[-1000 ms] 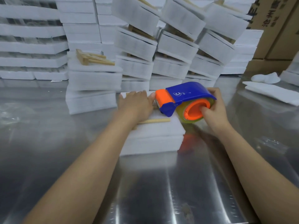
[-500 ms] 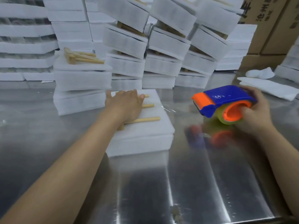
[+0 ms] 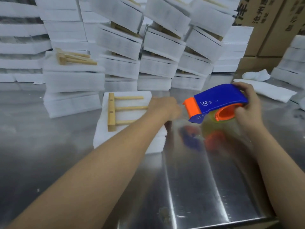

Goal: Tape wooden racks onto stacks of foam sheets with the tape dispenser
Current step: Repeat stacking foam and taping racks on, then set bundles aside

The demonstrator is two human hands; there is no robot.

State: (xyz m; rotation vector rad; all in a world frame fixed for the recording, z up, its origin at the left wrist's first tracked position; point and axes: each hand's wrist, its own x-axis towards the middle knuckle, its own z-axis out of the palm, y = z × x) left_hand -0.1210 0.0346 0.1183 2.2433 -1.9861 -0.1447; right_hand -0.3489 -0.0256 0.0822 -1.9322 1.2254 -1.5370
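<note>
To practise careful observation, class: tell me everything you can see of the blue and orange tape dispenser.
The blue and orange plastic tape dispenser has a curved blue cover with a white logo, an orange nose and an orange hub carrying a yellowish clear tape roll. The right hand grips its rear and holds it above the shiny metal table, nose tilted down to the left. The left hand is beside the nose; whether it touches is unclear.

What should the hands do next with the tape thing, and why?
Probably sweep the tape dispenser leftward over the wooden rack. The right hand holds it just right of the foam stack, beside the left hand, and no tape shows across the rack yet.
</note>
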